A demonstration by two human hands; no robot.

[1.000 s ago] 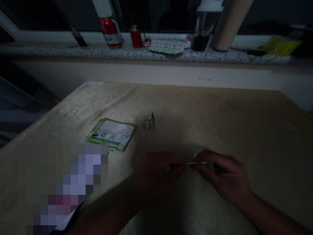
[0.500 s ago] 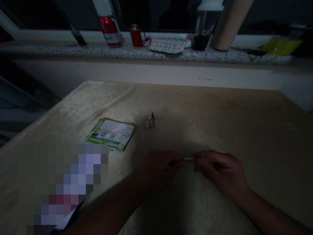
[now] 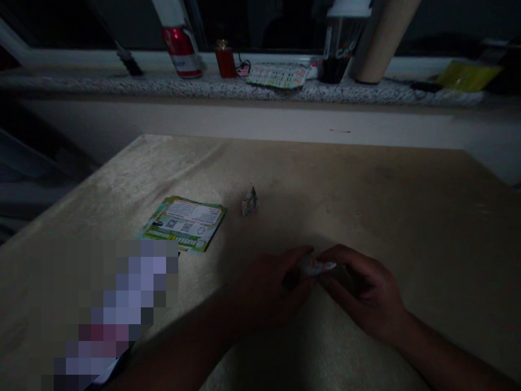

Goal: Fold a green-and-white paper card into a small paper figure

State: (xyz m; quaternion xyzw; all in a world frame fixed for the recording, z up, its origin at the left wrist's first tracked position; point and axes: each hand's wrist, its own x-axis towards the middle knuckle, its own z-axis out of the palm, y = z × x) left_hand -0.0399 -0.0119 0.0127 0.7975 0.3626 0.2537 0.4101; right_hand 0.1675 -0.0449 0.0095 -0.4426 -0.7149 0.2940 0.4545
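The scene is dim. My left hand (image 3: 271,290) and my right hand (image 3: 362,290) meet low over the beige table (image 3: 366,190), fingertips pinched together on a small pale strip of paper (image 3: 319,266) held between them. Both hands are closed on it. A small folded paper shape (image 3: 249,202) stands on the table beyond my hands. A green and white printed leaflet (image 3: 184,223) lies flat to its left.
A speckled stone ledge (image 3: 122,85) runs along the back with a red can (image 3: 182,50), a small red jar (image 3: 225,58), a printed sheet (image 3: 280,75), a dark cup (image 3: 340,46) and a cardboard roll (image 3: 380,41). A blurred-out patch covers the table's lower left.
My hands have drawn closer together and moved slightly up the table. The paper strip between them looks shorter and more bunched than a second ago.
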